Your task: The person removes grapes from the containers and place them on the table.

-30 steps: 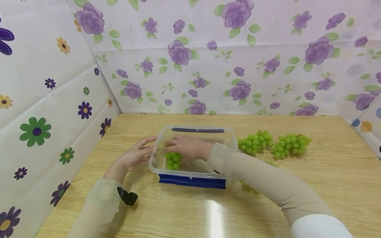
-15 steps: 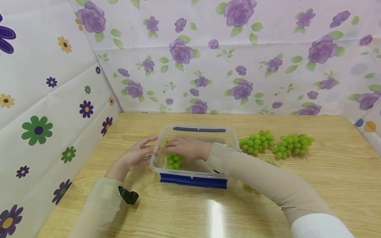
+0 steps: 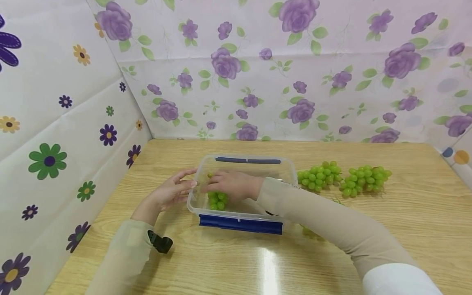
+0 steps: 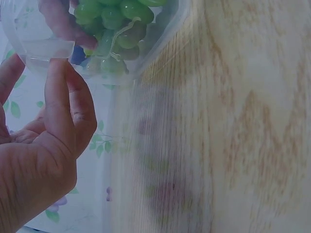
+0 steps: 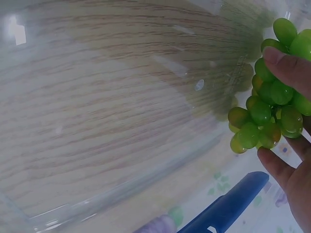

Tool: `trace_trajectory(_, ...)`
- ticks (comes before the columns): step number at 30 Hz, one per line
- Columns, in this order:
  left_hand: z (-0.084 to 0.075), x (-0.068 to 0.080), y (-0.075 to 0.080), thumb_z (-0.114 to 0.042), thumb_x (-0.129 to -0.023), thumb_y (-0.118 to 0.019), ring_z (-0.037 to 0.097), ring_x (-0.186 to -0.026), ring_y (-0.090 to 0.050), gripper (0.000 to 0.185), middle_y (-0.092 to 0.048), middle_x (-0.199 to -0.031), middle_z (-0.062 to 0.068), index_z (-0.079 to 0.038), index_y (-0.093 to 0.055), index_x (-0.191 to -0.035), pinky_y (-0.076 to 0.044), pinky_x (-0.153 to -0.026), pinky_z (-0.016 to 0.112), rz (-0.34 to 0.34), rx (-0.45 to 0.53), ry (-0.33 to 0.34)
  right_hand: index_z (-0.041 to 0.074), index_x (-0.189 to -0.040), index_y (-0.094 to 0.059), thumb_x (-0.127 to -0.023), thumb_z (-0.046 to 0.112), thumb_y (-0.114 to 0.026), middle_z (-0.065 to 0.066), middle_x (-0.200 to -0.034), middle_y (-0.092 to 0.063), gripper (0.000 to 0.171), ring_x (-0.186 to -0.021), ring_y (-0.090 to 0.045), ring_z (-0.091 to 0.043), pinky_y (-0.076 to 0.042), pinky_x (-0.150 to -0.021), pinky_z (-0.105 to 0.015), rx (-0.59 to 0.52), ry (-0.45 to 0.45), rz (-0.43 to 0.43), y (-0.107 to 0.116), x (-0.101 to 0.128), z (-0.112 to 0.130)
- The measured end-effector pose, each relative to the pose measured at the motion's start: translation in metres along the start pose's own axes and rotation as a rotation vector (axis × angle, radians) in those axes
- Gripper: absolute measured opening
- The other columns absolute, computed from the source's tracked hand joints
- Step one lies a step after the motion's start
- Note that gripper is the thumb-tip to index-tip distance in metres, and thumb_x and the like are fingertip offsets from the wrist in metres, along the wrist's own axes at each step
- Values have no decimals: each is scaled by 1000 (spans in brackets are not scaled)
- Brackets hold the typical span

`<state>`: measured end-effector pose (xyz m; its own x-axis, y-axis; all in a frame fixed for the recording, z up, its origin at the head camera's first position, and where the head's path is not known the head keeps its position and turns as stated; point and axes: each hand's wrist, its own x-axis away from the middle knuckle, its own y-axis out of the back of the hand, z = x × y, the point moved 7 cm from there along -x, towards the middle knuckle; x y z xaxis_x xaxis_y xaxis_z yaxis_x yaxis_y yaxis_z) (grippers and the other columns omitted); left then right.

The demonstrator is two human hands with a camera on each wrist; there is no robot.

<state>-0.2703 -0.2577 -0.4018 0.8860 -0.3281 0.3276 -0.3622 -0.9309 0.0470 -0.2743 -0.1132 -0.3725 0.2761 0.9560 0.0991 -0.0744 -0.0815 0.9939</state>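
Green grape bunch (image 3: 216, 199) inside clear plastic box (image 3: 243, 213), left end; blue clips on box

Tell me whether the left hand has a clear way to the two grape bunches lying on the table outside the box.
Probably not directly. The left hand rests at the box's left wall, while the bunches lie beyond its right side, with the box and the right arm in between.

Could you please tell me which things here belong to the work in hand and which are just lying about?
In hand:
- grape bunch held by the right hand inside the box
- clear plastic box, its left end touched by the left hand

Lying about:
- two more grape bunches on the table
- flowered walls
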Motion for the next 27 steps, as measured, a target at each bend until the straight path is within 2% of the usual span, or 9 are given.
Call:
trace_trajectory(5, 1, -1, 1, -24, -98, -54, 16, -107, -60, 68, -31, -146, 25, -19, -14, -154, -53, -84, 27, -10, 2, 5, 24, -138, -50, -81, 17, -76, -4, -132, -54, 63, -124, -45, -23, -39, -106, -37, -5, 4, -25, 1, 0, -1)
trace_trajectory(8, 1, -1, 1, -23, -98, -53, 18, -110, -59, 68, -29, -147, 26, -19, -14, -154, -53, -84, 26, -6, -3, 1, 22, -132, -56, -80, 13, -76, -4, -129, -55, 57, -120, -47, -22, -41, -104, -35, -22, 4, -26, 1, 0, -2)
trace_trajectory(13, -1, 1, 0, -25, -99, -53, 19, -110, -58, 69, -29, -146, 28, -17, -12, -154, -53, -84, 26, -1, -11, -6, 22, -127, -59, -78, 3, -76, -2, -131, -56, 56, -120, -47, -22, -42, -103, -33, -54, -4, -9, 1, 1, -3)
trace_trajectory(20, -2, 2, -1, -24, -99, -52, 19, -112, -58, 69, -28, -146, 28, -17, -12, -154, -53, -85, 26, -1, -8, -7, 21, -125, -61, -79, 10, -77, -2, -132, -56, 50, -122, -48, -23, -40, -105, -35, -104, -7, 8, 2, 1, -3)
trace_trajectory(27, -2, 2, -1, -24, -99, -51, 21, -115, -56, 69, -26, -148, 29, -17, -11, -154, -52, -86, 25, 4, -7, -11, 17, -126, -60, -78, 4, -76, -5, -133, -55, 52, -118, -55, -22, -46, -99, -30, -186, -14, 33, 2, 2, -5)
